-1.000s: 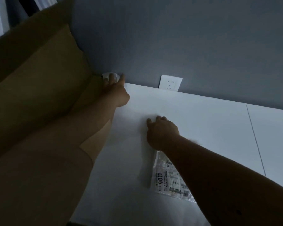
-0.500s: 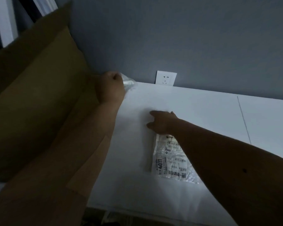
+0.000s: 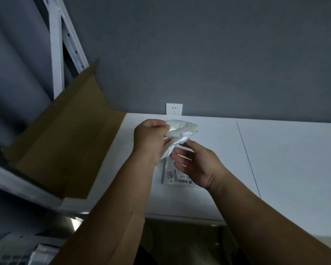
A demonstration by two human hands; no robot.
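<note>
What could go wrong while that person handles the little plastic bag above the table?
1. The left hand pinches the plastic bag by one side while the right hand, fingers relaxed, sits just below it; the thin film may slip from that grip or tear.
2. The labelled packet lies on the table beneath the right wrist; a dropped bag or sweeping forearm might push it toward the near edge.

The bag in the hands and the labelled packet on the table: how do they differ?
The crumpled bag is held up by the left hand; the labelled packet lies on the table. The crumpled bag is bunched, the labelled packet flat. Only the labelled packet shows a printed label. Both are clear plastic.
</note>
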